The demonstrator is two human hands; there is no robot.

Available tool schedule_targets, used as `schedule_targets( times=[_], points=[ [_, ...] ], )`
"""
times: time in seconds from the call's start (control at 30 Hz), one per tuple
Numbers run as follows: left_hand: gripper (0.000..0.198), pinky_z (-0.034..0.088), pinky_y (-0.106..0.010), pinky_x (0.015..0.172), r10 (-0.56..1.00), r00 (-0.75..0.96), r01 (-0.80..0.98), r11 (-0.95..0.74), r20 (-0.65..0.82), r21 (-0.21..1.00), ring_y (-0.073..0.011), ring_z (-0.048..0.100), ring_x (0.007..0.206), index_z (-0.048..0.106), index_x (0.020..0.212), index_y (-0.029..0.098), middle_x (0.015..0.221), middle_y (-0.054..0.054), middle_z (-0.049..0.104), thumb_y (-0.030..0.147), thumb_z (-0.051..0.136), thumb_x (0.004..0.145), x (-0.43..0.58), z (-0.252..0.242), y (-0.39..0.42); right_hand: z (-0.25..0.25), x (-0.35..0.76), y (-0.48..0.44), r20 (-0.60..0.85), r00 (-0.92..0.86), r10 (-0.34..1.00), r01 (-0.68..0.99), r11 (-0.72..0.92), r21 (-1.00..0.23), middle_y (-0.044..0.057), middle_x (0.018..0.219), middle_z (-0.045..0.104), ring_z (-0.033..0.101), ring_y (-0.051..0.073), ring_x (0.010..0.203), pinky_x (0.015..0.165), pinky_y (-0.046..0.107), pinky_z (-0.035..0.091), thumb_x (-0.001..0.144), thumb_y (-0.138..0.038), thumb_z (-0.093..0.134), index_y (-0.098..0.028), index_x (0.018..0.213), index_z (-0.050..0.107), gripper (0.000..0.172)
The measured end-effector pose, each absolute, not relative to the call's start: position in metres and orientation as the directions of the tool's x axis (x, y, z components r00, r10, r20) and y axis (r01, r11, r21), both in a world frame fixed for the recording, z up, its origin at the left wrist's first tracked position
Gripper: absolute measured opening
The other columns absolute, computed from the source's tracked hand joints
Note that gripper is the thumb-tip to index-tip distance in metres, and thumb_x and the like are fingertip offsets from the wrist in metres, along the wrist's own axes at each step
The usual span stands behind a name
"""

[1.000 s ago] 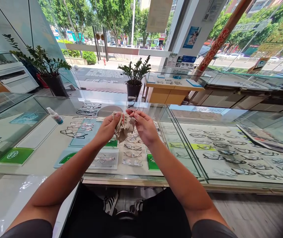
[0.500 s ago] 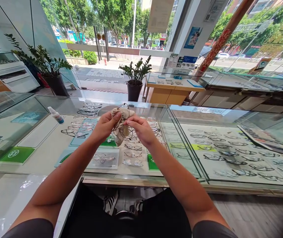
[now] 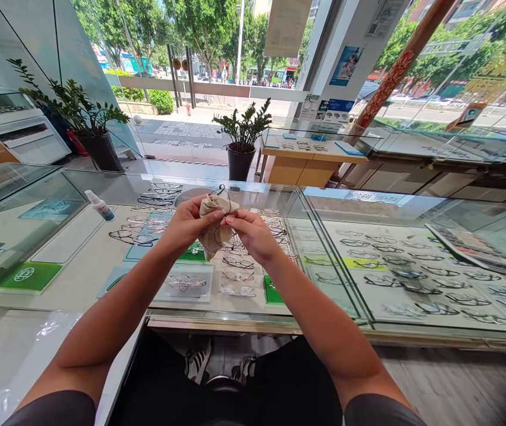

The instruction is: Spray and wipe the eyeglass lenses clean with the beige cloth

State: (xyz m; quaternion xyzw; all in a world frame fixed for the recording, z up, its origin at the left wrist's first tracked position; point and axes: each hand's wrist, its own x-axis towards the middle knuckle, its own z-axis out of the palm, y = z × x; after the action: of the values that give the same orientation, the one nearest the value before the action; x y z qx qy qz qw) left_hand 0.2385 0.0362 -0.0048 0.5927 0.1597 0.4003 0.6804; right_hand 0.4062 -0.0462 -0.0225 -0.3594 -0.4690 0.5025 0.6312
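Observation:
Both my hands are raised over a glass display counter (image 3: pixel 333 260). My left hand (image 3: pixel 186 223) is closed on a beige cleaning cloth (image 3: pixel 214 222), its thumb pressing the cloth. My right hand (image 3: pixel 250 234) pinches a thin dark-rimmed pair of glasses (image 3: pixel 223 236) that is partly wrapped in the cloth. Part of the frame pokes out above the cloth; the lenses are mostly hidden.
Under the glass lie rows of several glasses (image 3: pixel 235 277) and green signs (image 3: pixel 26 277). A small spray bottle (image 3: pixel 99 205) stands on the counter at left. Potted plants (image 3: pixel 242 139) stand beyond. More glass cases with glasses (image 3: pixel 412 272) extend to the right.
The glasses went from held up above the cloth to tucked down into it. My hands shifted slightly lower and closer together, the cloth now folded over the frame.

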Motion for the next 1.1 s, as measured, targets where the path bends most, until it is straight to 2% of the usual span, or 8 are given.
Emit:
schedule_targets(
  times=[0.17, 0.4, 0.63, 0.77, 0.93, 1.1],
  points=[
    [0.043, 0.060, -0.025, 0.066, 0.774, 0.589, -0.362, -0.004, 0.232, 0.932, -0.0141, 0.069, 0.069, 0.082, 0.092, 0.015, 0.082, -0.004, 0.078, 0.036, 0.107, 0.065, 0.241, -0.005, 0.033, -0.023, 0.406, -0.046, 0.210, 0.044, 0.977, -0.310, 0.213, -0.926, 0.001, 0.088, 0.076, 0.064, 0.020, 0.092, 0.103, 0.040, 0.049, 0.077, -0.048, 0.090, -0.027, 0.080, 0.086, 0.022],
    [0.045, 0.059, -0.025, 0.065, 0.788, 0.577, -0.367, 0.016, 0.215, 0.930, -0.0138, 0.068, 0.066, 0.080, 0.091, 0.015, 0.079, -0.003, 0.077, 0.037, 0.108, 0.064, 0.243, -0.005, 0.030, -0.023, 0.407, -0.046, 0.215, 0.006, 0.977, -0.263, 0.209, -0.942, 0.002, 0.089, 0.076, 0.065, 0.021, 0.094, 0.105, 0.043, 0.051, 0.079, -0.049, 0.091, -0.026, 0.080, 0.083, 0.024],
    [0.045, 0.057, -0.025, 0.062, 0.840, 0.508, -0.364, 0.010, 0.190, 0.931, -0.0137, 0.067, 0.064, 0.079, 0.086, 0.015, 0.078, -0.003, 0.077, 0.040, 0.107, 0.063, 0.244, -0.009, 0.032, -0.026, 0.406, -0.046, 0.259, -0.024, 0.965, -0.131, 0.254, -0.958, 0.001, 0.089, 0.074, 0.063, 0.021, 0.093, 0.101, 0.042, 0.051, 0.085, -0.048, 0.085, -0.026, 0.083, 0.083, 0.022],
    [0.044, 0.055, -0.025, 0.059, 0.836, 0.501, -0.396, -0.007, 0.223, 0.918, -0.0132, 0.066, 0.061, 0.079, 0.085, 0.015, 0.076, -0.003, 0.077, 0.047, 0.105, 0.068, 0.245, -0.009, 0.033, -0.024, 0.405, -0.047, 0.289, -0.033, 0.957, -0.106, 0.284, -0.953, 0.001, 0.092, 0.072, 0.063, 0.020, 0.095, 0.103, 0.042, 0.050, 0.086, -0.048, 0.084, -0.025, 0.081, 0.081, 0.024],
    [0.049, 0.058, -0.028, 0.062, 0.781, 0.559, -0.425, -0.019, 0.279, 0.905, -0.0159, 0.069, 0.064, 0.079, 0.088, 0.014, 0.076, -0.006, 0.076, 0.059, 0.096, 0.080, 0.244, -0.008, 0.040, -0.022, 0.405, -0.046, 0.275, -0.033, 0.961, -0.182, 0.264, -0.947, 0.001, 0.089, 0.073, 0.063, 0.020, 0.092, 0.100, 0.040, 0.049, 0.084, -0.052, 0.086, -0.024, 0.080, 0.081, 0.028],
    [0.045, 0.060, -0.028, 0.065, 0.721, 0.625, -0.455, 0.028, 0.298, 0.890, -0.0184, 0.073, 0.069, 0.079, 0.094, 0.015, 0.082, -0.006, 0.077, 0.054, 0.097, 0.081, 0.239, -0.006, 0.045, -0.020, 0.407, -0.048, 0.247, 0.015, 0.969, -0.249, 0.243, -0.938, 0.001, 0.087, 0.072, 0.060, 0.017, 0.085, 0.089, 0.035, 0.049, 0.084, -0.048, 0.087, -0.024, 0.079, 0.080, 0.025]
  ],
)
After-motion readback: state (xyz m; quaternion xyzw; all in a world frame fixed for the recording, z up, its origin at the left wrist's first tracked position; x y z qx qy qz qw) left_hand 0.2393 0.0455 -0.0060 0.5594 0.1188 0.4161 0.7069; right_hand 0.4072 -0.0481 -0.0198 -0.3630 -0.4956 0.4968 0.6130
